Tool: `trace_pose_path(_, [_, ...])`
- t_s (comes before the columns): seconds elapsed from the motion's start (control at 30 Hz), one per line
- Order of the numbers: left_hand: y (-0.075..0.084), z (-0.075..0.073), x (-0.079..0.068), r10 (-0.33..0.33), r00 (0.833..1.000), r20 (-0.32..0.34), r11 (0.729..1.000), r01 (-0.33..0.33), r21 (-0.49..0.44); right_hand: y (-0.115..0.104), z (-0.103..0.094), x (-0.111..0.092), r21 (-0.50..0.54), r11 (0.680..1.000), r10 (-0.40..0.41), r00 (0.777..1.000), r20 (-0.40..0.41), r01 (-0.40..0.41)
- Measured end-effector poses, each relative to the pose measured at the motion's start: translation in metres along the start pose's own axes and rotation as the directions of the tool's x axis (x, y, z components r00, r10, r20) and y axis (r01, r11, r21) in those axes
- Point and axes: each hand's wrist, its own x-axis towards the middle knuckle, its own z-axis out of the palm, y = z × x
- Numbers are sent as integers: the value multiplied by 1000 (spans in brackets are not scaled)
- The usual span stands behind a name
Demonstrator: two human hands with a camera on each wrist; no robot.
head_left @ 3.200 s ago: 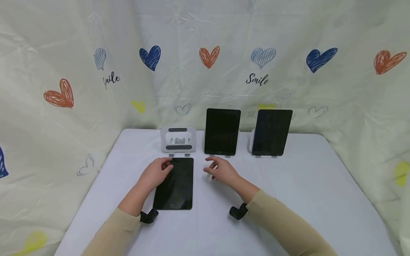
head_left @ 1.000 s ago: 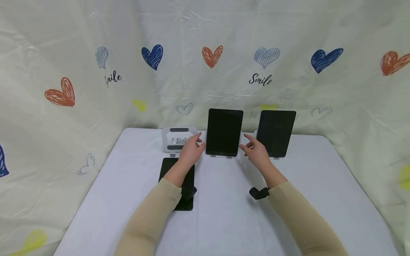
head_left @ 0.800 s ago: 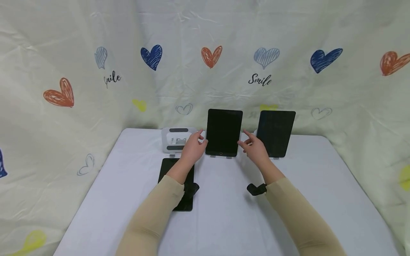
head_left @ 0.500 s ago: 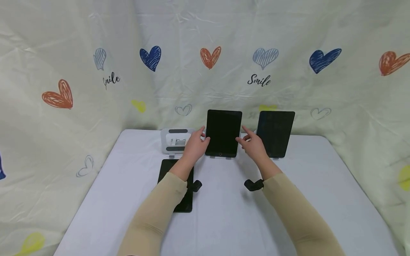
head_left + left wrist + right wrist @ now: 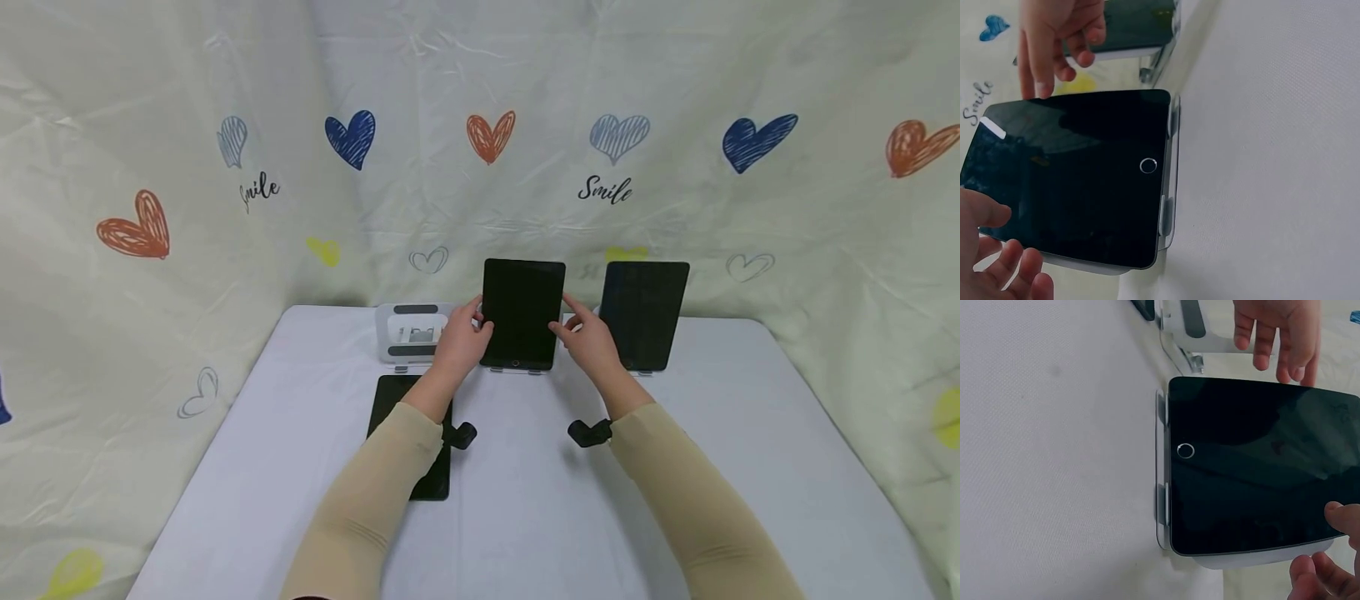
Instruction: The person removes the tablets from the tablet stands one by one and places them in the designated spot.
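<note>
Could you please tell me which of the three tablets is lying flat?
The leftmost tablet, partly hidden by the left forearm; the middle tablet and the right tablet are propped up on stands.

Soft, even light with a slightly dim cast fills the head view, its direction hard to tell. Faint, blurry-edged shadows lie on the white tablecloth (image 5: 517, 533) beside the right sleeve (image 5: 697, 500). Wrinkles in the plastic backdrop (image 5: 540, 50) catch a dull sheen. Wide-angle stretching shows towards the sides. The middle tablet (image 5: 522, 314) reads almost uniformly black there; in the left wrist view a pale bar of glare marks one corner of its screen, and in the right wrist view hazy, greenish reflections streak it. Both wrist views look cool and muted.
</note>
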Motion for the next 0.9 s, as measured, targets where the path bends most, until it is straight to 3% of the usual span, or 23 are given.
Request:
trace_pose_path(0.2, [-1, 2, 0, -4, 1000, -25, 1000, 4, 6, -2, 2, -1, -12, 1000, -9, 1000, -13, 9])
trace_pose_path(0.53, [-6, 6, -4, 10, 996, -90, 1000, -8, 21, 9, 10, 0, -35, 995, -92, 992, -88, 89])
trace_pose_path(0.9, [-11, 8, -4, 62, 976, -206, 997, -68, -21, 15, 18, -5, 4, 990, -138, 968, -209, 142])
